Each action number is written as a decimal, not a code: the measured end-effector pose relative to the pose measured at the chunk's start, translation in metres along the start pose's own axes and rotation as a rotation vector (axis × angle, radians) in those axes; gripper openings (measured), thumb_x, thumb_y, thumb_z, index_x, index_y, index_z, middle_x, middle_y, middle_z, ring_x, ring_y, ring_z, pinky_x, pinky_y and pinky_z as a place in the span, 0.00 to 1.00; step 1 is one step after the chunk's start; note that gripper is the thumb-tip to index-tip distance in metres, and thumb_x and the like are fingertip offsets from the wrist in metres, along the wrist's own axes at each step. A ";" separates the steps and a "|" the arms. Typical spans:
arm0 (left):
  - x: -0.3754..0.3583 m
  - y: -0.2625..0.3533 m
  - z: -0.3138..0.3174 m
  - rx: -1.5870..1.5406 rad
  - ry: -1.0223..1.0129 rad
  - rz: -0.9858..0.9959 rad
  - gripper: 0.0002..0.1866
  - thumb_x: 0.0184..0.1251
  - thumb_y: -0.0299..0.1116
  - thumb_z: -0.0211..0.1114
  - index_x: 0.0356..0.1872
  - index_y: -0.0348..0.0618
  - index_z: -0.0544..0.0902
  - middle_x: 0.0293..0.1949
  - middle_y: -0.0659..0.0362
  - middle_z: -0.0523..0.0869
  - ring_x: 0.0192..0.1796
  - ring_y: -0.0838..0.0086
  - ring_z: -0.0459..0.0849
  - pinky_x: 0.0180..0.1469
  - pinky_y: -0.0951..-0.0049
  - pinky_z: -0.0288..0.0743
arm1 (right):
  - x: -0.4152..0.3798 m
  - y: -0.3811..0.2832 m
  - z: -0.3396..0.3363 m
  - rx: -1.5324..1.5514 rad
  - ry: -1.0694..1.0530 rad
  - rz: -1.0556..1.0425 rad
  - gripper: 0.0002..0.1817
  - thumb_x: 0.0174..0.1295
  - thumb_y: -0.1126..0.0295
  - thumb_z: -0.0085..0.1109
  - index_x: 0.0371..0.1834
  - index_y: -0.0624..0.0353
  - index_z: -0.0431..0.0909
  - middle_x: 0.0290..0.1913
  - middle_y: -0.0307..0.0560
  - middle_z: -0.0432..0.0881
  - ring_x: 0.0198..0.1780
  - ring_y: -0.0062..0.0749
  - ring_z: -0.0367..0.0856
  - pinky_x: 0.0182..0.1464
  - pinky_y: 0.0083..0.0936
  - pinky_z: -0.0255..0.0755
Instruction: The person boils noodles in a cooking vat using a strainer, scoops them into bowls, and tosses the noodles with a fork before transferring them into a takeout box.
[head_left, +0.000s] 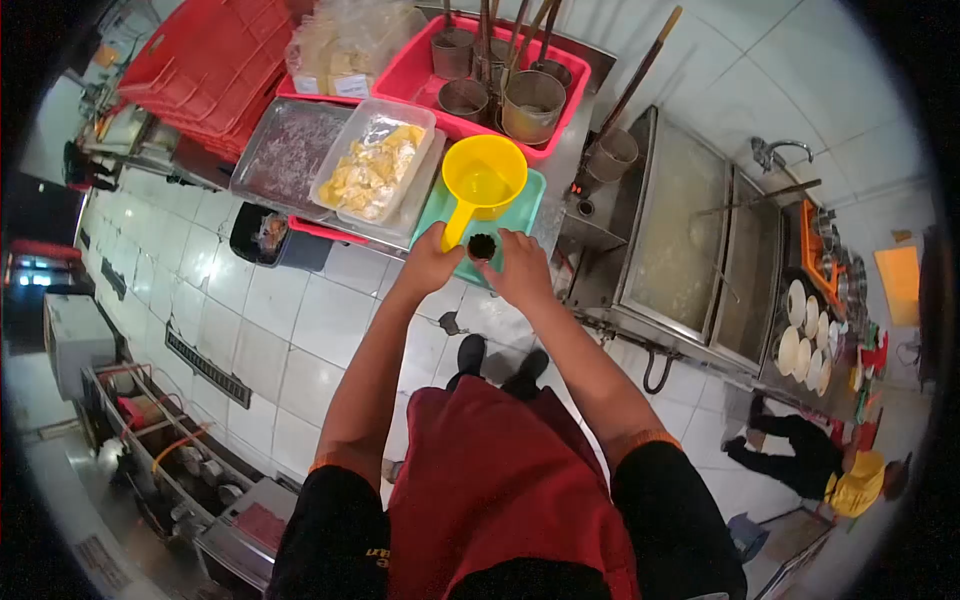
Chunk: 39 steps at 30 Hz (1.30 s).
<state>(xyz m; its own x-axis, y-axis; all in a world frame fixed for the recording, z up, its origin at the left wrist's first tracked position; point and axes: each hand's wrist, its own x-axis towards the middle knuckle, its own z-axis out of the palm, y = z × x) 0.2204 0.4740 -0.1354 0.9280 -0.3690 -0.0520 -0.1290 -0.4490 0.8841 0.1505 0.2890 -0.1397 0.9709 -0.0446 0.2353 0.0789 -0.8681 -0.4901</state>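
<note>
My left hand [432, 262] is closed round the handle of a yellow dipper [485, 172], whose bowl rests over or just above a green tray [533, 200]. My right hand [520, 265] holds a small round dark object [482, 246] between thumb and fingers, close beside the dipper's handle. What this object is cannot be made out. Left of the dipper, a clear container [328, 192] holds floured yellow pieces [375, 170].
Behind is a pink tub [410, 70] of long-handled strainers. Red crates [205, 70] and a floury metal tray [285, 155] stand left. Vats of liquid [680, 215] and stacked bowls [797, 305] are at the right; a person in yellow [858, 485] is at the lower right.
</note>
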 end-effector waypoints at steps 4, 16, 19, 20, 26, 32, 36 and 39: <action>0.000 0.000 -0.023 0.059 -0.032 0.080 0.11 0.60 0.31 0.63 0.38 0.37 0.72 0.23 0.54 0.76 0.20 0.71 0.77 0.24 0.67 0.71 | 0.019 -0.004 0.022 -0.123 -0.171 0.033 0.29 0.48 0.59 0.72 0.52 0.59 0.77 0.43 0.52 0.79 0.45 0.47 0.80 0.48 0.40 0.74; -0.027 0.030 -0.049 0.033 -0.052 -0.154 0.09 0.60 0.26 0.64 0.37 0.36 0.73 0.28 0.51 0.75 0.32 0.65 0.75 0.36 0.66 0.70 | 0.011 0.013 -0.020 0.452 -0.105 0.381 0.22 0.53 0.58 0.69 0.48 0.59 0.80 0.47 0.55 0.81 0.44 0.49 0.83 0.47 0.39 0.77; -0.033 0.029 -0.045 -0.025 -0.051 -0.208 0.09 0.60 0.26 0.64 0.37 0.37 0.73 0.27 0.53 0.75 0.31 0.67 0.75 0.35 0.67 0.70 | 0.010 0.038 -0.051 0.410 -0.054 0.505 0.24 0.54 0.58 0.69 0.50 0.61 0.80 0.49 0.55 0.82 0.49 0.51 0.82 0.51 0.39 0.76; -0.035 0.028 -0.043 -0.001 -0.049 -0.222 0.09 0.60 0.26 0.64 0.37 0.38 0.73 0.27 0.55 0.75 0.30 0.68 0.74 0.34 0.67 0.69 | 0.006 0.058 -0.050 0.291 0.023 0.440 0.23 0.54 0.59 0.69 0.49 0.61 0.80 0.48 0.55 0.82 0.48 0.51 0.82 0.50 0.40 0.76; -0.037 0.031 -0.033 0.026 -0.064 -0.223 0.08 0.60 0.25 0.63 0.36 0.38 0.73 0.27 0.56 0.75 0.30 0.71 0.74 0.33 0.68 0.69 | 0.033 0.113 -0.028 0.058 0.079 0.409 0.24 0.57 0.61 0.65 0.55 0.61 0.76 0.46 0.58 0.79 0.47 0.56 0.80 0.49 0.45 0.75; -0.032 0.042 -0.028 0.087 -0.051 -0.238 0.08 0.60 0.26 0.64 0.36 0.38 0.73 0.25 0.56 0.75 0.29 0.71 0.75 0.32 0.68 0.70 | -0.018 0.079 -0.019 0.217 0.022 0.454 0.23 0.65 0.55 0.58 0.53 0.63 0.72 0.45 0.61 0.81 0.47 0.59 0.80 0.49 0.47 0.74; -0.033 0.058 -0.031 0.097 -0.047 -0.275 0.08 0.61 0.26 0.64 0.36 0.39 0.73 0.22 0.59 0.74 0.23 0.75 0.75 0.27 0.71 0.69 | -0.054 0.054 0.004 0.420 -0.300 0.600 0.25 0.70 0.52 0.51 0.54 0.66 0.69 0.40 0.65 0.83 0.44 0.61 0.83 0.46 0.49 0.75; -0.035 0.065 -0.032 0.028 -0.009 -0.306 0.08 0.61 0.26 0.64 0.36 0.40 0.73 0.22 0.61 0.75 0.20 0.78 0.74 0.23 0.74 0.69 | -0.047 0.048 0.030 0.442 -0.231 0.537 0.25 0.70 0.55 0.52 0.57 0.67 0.65 0.37 0.67 0.83 0.40 0.62 0.83 0.43 0.51 0.76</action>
<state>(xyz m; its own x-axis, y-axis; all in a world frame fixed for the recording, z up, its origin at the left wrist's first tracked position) 0.1901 0.4835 -0.0609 0.9221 -0.2206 -0.3179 0.1461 -0.5623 0.8139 0.1156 0.2642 -0.1995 0.9205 -0.2600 -0.2917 -0.3848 -0.4731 -0.7925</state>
